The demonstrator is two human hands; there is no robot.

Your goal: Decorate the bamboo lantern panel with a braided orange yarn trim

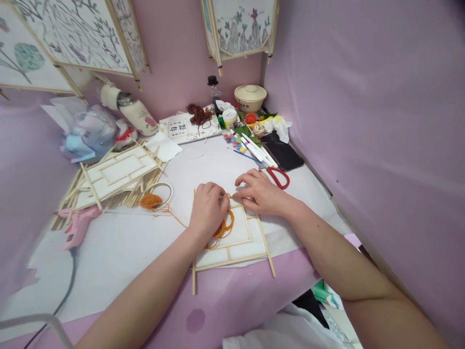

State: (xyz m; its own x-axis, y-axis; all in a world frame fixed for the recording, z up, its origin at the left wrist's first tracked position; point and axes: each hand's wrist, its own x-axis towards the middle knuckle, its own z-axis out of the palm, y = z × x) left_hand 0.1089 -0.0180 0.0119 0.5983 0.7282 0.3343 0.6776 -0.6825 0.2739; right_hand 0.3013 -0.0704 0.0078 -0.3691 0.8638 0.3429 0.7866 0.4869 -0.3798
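Observation:
A frame of thin wooden sticks with a white panel (238,252) lies flat in front of me. Over its upper left part is my left hand (209,208), fingers curled in a pinch on a bit of orange yarn (229,196). Loops of the same orange yarn (228,224) hang below that hand, partly hidden by it. My right hand (259,193) rests over the frame's upper right corner, its fingers apart and their tips close to the pinched yarn. A strand runs left to an orange yarn ball (150,201) beside a round ring (167,191).
Left are stacked stick frames (119,169) and a pink glue gun (82,225) with its cord. Red-handled scissors (279,178), white markers (257,150) and a black phone (282,150) lie behind my right hand. Painted panel lanterns (243,29) hang above.

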